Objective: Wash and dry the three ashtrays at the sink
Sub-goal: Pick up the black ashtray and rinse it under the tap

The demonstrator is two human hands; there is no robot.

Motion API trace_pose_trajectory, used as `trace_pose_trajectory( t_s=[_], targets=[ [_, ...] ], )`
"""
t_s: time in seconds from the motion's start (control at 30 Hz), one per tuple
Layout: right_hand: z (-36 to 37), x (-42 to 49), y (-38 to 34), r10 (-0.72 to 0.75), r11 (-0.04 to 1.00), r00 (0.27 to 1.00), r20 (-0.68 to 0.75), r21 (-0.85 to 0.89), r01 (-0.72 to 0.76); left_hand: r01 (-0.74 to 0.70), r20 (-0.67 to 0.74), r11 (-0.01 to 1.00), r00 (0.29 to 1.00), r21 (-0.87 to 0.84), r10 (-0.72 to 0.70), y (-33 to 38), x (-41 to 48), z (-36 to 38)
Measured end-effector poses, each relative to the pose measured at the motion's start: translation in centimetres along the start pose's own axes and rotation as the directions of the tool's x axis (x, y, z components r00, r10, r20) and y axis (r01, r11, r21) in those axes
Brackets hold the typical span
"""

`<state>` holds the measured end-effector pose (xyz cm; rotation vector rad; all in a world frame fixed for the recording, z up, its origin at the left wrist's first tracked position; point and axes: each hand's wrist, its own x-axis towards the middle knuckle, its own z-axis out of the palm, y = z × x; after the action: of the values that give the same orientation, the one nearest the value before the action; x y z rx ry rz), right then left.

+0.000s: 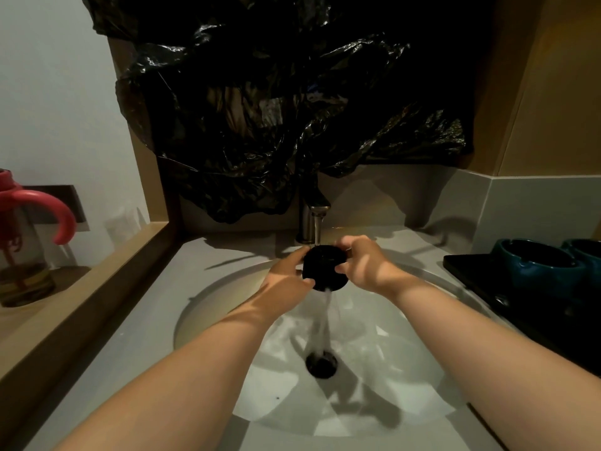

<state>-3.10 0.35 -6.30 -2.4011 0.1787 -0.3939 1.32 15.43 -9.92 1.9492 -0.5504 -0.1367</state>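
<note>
A round dark ashtray [324, 267] is held under the running tap [314, 219], above the white sink basin [227, 307]. My left hand [286, 278] grips its left side, thumb on the lower rim. Curled round its right side is my right hand [362, 262]. Water spills off the ashtray's lower edge and falls to the drain [321, 364]. Two more dark teal ashtrays, one [536, 270] and another [585, 255], stand on a black tray [471, 271] at the right of the counter.
A black plastic bag [276, 109] hangs over the wall behind the tap. A bottle with a pink handle [29, 236] stands on the wooden ledge [97, 288] at the left. The grey counter [136, 353] surrounds the basin.
</note>
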Motion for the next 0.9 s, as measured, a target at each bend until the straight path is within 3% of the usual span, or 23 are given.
trace_pose_trajectory(
  t_s=[0.13, 0.27, 0.4, 0.53, 0.6, 0.77, 0.9],
  targets=[
    [0.8, -0.6, 0.6, -0.087, 0.996, 0.995, 0.046, 0.036, 0.086, -0.033, -0.038, 0.997, 0.999, 0.076, 0.035, -0.4, 0.5, -0.3],
    [1.3, -0.2, 1.7, -0.034, 0.999, 0.999, -0.006, 0.001, 0.034, 0.152, 0.034, 0.971, 0.988, -0.184, -0.148, -0.7, 0.9, -0.7],
    [2.0, -0.5, 2.3, 0.093, 0.995, 0.992, 0.089, 0.010, -0.095, 0.218, 0.005, 0.921, 0.973, -0.322, -0.229, -0.9, 1.5, -0.5],
    [2.0, -0.7, 0.9, 0.041, 0.995, 0.999, 0.009, -0.094, -0.040, 0.256, 0.139, 0.942, 0.963, -0.218, -0.229, -1.7, 1.3, -0.2],
    [1.6, -1.4, -0.4, 0.036, 0.993, 0.999, 0.034, -0.116, -0.032, 0.228, 0.171, 0.962, 0.964, -0.152, -0.201, -1.7, 1.2, -0.2],
    [0.3, -3.1, -2.5, 0.062, 0.945, 0.985, 0.161, -0.327, -0.006, 0.147, 0.103, 0.979, 0.986, -0.144, -0.133, -1.1, 0.9, -0.6],
    [0.9, -2.0, -1.0, -0.069, 0.921, 0.987, 0.143, -0.371, 0.118, 0.167, 0.126, 0.966, 0.982, -0.197, -0.144, -1.2, 0.9, -0.6]
  ],
)
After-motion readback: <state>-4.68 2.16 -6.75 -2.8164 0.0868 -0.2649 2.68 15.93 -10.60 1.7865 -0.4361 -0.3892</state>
